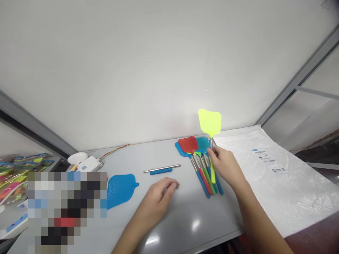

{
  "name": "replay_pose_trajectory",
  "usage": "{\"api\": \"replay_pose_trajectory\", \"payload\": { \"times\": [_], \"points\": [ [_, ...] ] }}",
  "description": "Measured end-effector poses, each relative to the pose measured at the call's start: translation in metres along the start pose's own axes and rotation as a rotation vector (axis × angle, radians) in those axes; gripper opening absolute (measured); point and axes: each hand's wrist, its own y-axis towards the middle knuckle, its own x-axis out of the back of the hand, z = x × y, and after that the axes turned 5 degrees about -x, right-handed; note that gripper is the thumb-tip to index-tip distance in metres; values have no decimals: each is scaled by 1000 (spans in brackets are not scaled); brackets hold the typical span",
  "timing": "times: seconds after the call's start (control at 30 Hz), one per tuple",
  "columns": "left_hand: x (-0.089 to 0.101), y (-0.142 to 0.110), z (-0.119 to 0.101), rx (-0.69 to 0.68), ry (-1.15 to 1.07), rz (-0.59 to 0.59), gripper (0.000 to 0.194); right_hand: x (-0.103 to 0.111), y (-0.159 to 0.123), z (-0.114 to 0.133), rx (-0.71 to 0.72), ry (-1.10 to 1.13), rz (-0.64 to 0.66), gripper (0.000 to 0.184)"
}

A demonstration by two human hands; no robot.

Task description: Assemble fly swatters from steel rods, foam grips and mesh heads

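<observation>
My right hand [225, 164] is closed round the metal shaft of a yellow fly swatter [210, 121], whose head points up. Its yellow grip hangs over a fanned row of fly swatters lying on the grey table. Among these are a red swatter head [188, 144] and a teal swatter head [203, 144], with blue, red and green grips below. My left hand [160, 197] hovers low over or rests on the table, fingers loosely bent, thumb apart, nothing visible in it. Just beyond it lie a metal rod [169, 167] and a blue grip [161, 171]. A loose blue swatter head [122, 190] lies to its left.
A white plastic-wrapped package [278, 183] with a label covers the right side. At the left are a white device [90, 164] with coloured wires, a white round object [77, 157] and colourful plastic packets [18, 176]. A pixelated patch hides the lower left. A pale wall [159, 70] stands behind.
</observation>
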Motion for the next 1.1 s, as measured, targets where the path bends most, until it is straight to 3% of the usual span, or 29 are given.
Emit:
{"api": "replay_pose_trajectory", "payload": {
  "times": [0.13, 0.27, 0.6, 0.8, 0.93, 1.1],
  "points": [
    [26, -3, 23, 30, 218, -148, 26, -17, 17, -9, 3, -176, 104, 32],
    [38, -11, 42, 49, 290, -236, 23, -34, 20, -14, 0, -259, 155, 26],
    [36, -14, 53, 45, 380, -244, 23, -48, 15, -19, -17, -364, 206, 23],
    [36, -15, 53, 71, 391, -227, 24, -42, 5, -13, -7, -372, 185, 29],
    [38, -17, 55, 52, 420, -259, 22, -38, -4, 17, 142, -373, 149, 32],
    [31, -21, 53, 35, 469, -283, 24, -67, -5, 73, 521, -405, 352, 23]
  ]
}}
